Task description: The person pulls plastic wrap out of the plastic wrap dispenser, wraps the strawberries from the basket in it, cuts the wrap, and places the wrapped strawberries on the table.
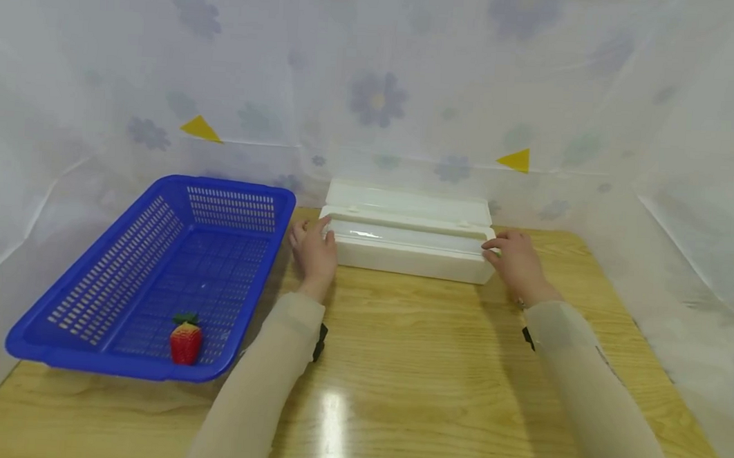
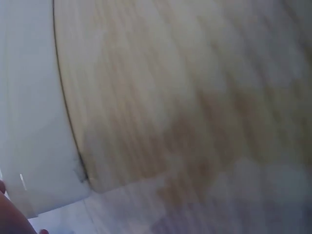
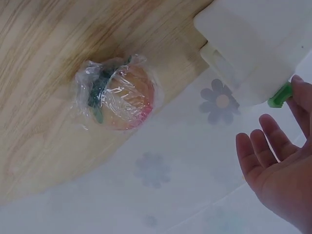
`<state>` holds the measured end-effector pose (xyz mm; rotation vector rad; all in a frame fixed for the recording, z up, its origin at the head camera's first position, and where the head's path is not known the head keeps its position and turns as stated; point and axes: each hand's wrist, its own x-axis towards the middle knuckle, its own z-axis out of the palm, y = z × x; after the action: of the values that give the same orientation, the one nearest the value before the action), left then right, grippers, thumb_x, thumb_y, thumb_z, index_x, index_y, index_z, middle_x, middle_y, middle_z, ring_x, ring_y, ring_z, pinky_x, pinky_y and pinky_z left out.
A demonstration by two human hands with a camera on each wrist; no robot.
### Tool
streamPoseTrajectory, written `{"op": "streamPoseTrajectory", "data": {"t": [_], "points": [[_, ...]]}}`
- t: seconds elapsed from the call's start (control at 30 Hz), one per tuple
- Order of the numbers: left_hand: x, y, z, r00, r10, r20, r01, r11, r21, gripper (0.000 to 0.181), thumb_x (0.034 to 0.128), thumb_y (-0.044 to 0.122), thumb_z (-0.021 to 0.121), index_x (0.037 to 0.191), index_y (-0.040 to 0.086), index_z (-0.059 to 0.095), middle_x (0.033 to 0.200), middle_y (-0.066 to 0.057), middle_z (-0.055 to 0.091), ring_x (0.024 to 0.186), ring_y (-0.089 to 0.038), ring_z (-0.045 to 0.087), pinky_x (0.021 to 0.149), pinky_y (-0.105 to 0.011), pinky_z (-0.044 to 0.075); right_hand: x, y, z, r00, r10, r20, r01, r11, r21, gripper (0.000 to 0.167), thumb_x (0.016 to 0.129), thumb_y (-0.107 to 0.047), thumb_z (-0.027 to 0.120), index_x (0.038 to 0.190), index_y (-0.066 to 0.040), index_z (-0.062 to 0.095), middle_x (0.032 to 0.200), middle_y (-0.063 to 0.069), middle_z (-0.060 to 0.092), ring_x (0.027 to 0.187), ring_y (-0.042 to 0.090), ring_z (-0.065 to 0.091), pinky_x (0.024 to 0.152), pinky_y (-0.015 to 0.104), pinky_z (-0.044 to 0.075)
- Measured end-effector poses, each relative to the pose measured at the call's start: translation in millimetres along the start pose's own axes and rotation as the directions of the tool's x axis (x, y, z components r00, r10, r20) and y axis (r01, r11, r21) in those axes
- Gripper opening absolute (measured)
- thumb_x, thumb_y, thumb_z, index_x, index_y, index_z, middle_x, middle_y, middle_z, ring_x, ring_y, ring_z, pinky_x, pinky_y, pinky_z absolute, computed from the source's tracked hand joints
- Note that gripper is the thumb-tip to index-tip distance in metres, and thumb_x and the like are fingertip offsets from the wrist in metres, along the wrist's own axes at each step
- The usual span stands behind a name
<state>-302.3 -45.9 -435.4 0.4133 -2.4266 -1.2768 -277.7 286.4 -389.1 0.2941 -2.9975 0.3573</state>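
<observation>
In the head view, a long white box (image 1: 415, 261) lies across the back of a wooden table (image 1: 398, 348), its lid (image 1: 409, 199) raised behind it near a flowered sheet (image 1: 325, 81). The left hand (image 1: 316, 250) has bent fingers at the box's left end; the right hand (image 1: 517, 264) is at the opposite end. To the left stands a blue basket (image 1: 148, 368) with a strawberry (image 1: 185, 344) inside, close to its front rim.

The left wrist view is dim and blurred: a corner of the box shows, with fingertips at the edge of the frame, and I cannot tell whether the left hand grips the box or merely touches it.

In the right wrist view, the right hand pinches a green tab (image 3: 280, 95) at the box's end, its other fingers loosely spread. A peach (image 3: 127, 97) in clear wrap sits on the table near the box.
</observation>
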Motion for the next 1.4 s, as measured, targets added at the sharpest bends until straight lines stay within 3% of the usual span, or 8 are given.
{"op": "streamPoseTrajectory", "data": {"t": [0.2, 0.37, 0.6, 0.73, 0.97, 1.2, 1.3, 1.4], "points": [[2.5, 5.4, 2.5, 0.994, 0.051, 0.098, -0.055, 0.998, 0.037, 0.048, 0.0897, 0.003, 0.046, 0.132, 0.026, 0.054, 0.152, -0.015, 0.024, 0.139, -0.037, 0.017, 0.111, -0.055, 0.016, 2.8, -1.3, 3.2, 0.999, 0.038, 0.022, -0.037, 0.998, -0.047, 0.027, 0.096, -0.018, 0.05, 0.111, -0.001, 0.065, 0.122, 0.026, 0.048, 0.115, 0.047, 0.037, 0.091, 0.057, 0.04], [6.3, 4.0, 4.0, 0.987, 0.045, 0.155, -0.06, 0.994, 0.096, 0.04, 0.0922, 0.007, 0.045, 0.126, 0.023, 0.059, 0.154, -0.012, 0.021, 0.14, -0.035, 0.016, 0.11, -0.055, 0.017, 4.7, -0.9, 4.8, 0.998, 0.049, 0.042, -0.047, 0.998, -0.036, 0.028, 0.097, -0.018, 0.048, 0.11, 0.0, 0.065, 0.122, 0.025, 0.048, 0.116, 0.046, 0.037, 0.091, 0.058, 0.04], [13.4, -0.2, 2.9, 0.989, -0.053, 0.136, 0.048, 0.998, 0.042, 0.031, 0.0907, 0.021, 0.052, 0.12, 0.02, 0.063, 0.149, -0.015, 0.029, 0.137, -0.036, 0.022, 0.107, -0.054, 0.025, 9.7, -1.3, 4.7, 0.997, 0.045, 0.056, -0.044, 0.999, -0.019, 0.028, 0.097, -0.016, 0.045, 0.105, 0.003, 0.064, 0.116, 0.026, 0.052, 0.112, 0.045, 0.04, 0.092, 0.057, 0.04], [15.1, -1.1, 1.1, 0.988, -0.035, 0.152, 0.03, 0.999, 0.037, 0.031, 0.0903, 0.023, 0.055, 0.12, 0.021, 0.063, 0.148, -0.017, 0.029, 0.136, -0.036, 0.023, 0.106, -0.055, 0.027, 11.4, -4.5, 6.0, 0.997, 0.058, 0.052, -0.057, 0.998, -0.026, 0.03, 0.098, -0.014, 0.039, 0.104, 0.006, 0.061, 0.112, 0.027, 0.052, 0.109, 0.045, 0.041, 0.09, 0.055, 0.041], [17.2, 3.7, -2.8, 0.981, -0.047, 0.188, 0.04, 0.998, 0.041, 0.025, 0.0904, 0.029, 0.059, 0.112, 0.019, 0.068, 0.145, -0.013, 0.035, 0.135, -0.034, 0.027, 0.107, -0.053, 0.026, 13.4, -1.0, 4.8, 0.998, 0.067, 0.0, -0.067, 0.997, -0.025, 0.032, 0.099, -0.012, 0.036, 0.106, 0.01, 0.058, 0.113, 0.031, 0.052, 0.114, 0.049, 0.04, 0.101, 0.057, 0.033], [21.5, 10.6, -9.0, 0.976, -0.051, 0.213, 0.039, 0.997, 0.06, 0.021, 0.0903, 0.028, 0.059, 0.105, 0.016, 0.069, 0.137, -0.014, 0.043, 0.131, -0.033, 0.032, 0.105, -0.053, 0.029, 11.6, 2.2, -2.3, 0.991, 0.066, 0.119, -0.085, 0.984, 0.155, 0.031, 0.096, -0.02, 0.05, 0.112, 0.005, 0.062, 0.126, 0.029, 0.042, 0.126, 0.051, 0.023, 0.103, 0.061, 0.027], [23.4, 10.9, -9.0, 0.971, -0.068, 0.228, 0.049, 0.995, 0.089, 0.021, 0.091, 0.029, 0.058, 0.101, 0.014, 0.069, 0.134, -0.014, 0.045, 0.129, -0.034, 0.033, 0.103, -0.053, 0.031, 11.9, 0.3, -4.5, 0.988, 0.067, 0.14, -0.089, 0.983, 0.161, 0.031, 0.097, -0.018, 0.049, 0.112, 0.006, 0.061, 0.125, 0.03, 0.043, 0.124, 0.051, 0.025, 0.102, 0.061, 0.027], [24.1, 10.4, -7.5, 0.972, -0.072, 0.225, 0.049, 0.993, 0.108, 0.022, 0.092, 0.029, 0.056, 0.102, 0.014, 0.068, 0.131, -0.015, 0.047, 0.126, -0.035, 0.035, 0.102, -0.053, 0.033, 15.3, -2.4, -4.9, 0.988, 0.049, 0.147, -0.063, 0.994, 0.092, 0.032, 0.098, -0.017, 0.046, 0.111, 0.008, 0.061, 0.12, 0.03, 0.049, 0.121, 0.049, 0.031, 0.105, 0.059, 0.024]]}}
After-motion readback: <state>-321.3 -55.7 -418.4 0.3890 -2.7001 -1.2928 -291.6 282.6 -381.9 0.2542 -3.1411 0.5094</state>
